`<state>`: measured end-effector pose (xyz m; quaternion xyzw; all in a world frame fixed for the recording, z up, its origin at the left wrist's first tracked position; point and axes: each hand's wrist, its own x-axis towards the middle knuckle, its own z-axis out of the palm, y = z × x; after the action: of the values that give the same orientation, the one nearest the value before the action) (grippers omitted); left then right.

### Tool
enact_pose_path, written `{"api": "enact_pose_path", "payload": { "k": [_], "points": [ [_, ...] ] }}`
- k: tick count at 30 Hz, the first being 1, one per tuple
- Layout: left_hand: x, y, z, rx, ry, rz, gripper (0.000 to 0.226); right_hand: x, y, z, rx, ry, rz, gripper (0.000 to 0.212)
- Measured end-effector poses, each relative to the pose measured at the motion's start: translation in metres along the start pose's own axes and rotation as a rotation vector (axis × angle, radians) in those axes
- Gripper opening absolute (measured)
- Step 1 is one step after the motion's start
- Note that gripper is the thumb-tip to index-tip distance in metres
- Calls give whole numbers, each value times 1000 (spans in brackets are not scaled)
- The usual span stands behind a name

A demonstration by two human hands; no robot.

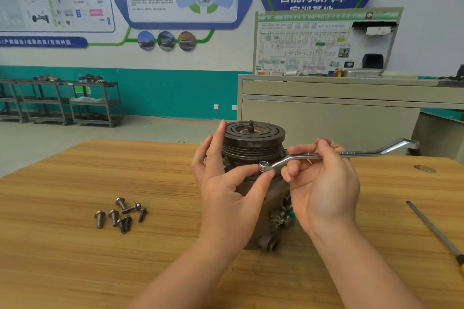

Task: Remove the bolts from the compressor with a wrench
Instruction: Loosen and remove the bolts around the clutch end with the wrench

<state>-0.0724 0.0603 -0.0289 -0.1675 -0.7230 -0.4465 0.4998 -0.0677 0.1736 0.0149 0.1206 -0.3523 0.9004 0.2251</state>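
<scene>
The compressor (253, 173) stands upright near the middle of the wooden worktop (75, 183), a dark, grimy metal body with a grooved black pulley on top and a short threaded shaft rising from the pulley's centre. The wrench (339, 154) is a shiny silver double ring spanner with offset ends, lying roughly level to the right of the pulley; its left ring end sits at the compressor's shoulder just below the pulley, its other end pointing far right. Seven loose dark bolts (120, 213) with flanged heads lie clustered on the worktop, left of the compressor and apart from it.
</scene>
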Motion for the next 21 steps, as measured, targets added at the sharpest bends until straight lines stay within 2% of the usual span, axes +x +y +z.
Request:
{"api": "enact_pose_path", "payload": {
  "k": [4,10,12,14,17,19,21],
  "points": [
    [-1,-1,-2,-11,-19,14,6,0,1,0,-2,-7,15,21],
    [2,1,-2,-1,-46,-48,8,1,-2,2,-150,-65,-68,22],
    [3,0,-2,14,-53,-43,9,-4,1,1,-309,-90,-249,22],
    [3,-1,-3,19,-64,-44,9,-12,6,1,-512,-147,-541,20],
    [3,1,-4,-5,-93,-65,16,-22,16,0,-731,-311,-874,24],
    [3,3,-4,-21,-106,-80,21,-26,23,1,-736,-356,-944,26],
    [3,2,-4,-12,-86,-74,14,-27,23,4,-588,-271,-857,17]
  ]
}}
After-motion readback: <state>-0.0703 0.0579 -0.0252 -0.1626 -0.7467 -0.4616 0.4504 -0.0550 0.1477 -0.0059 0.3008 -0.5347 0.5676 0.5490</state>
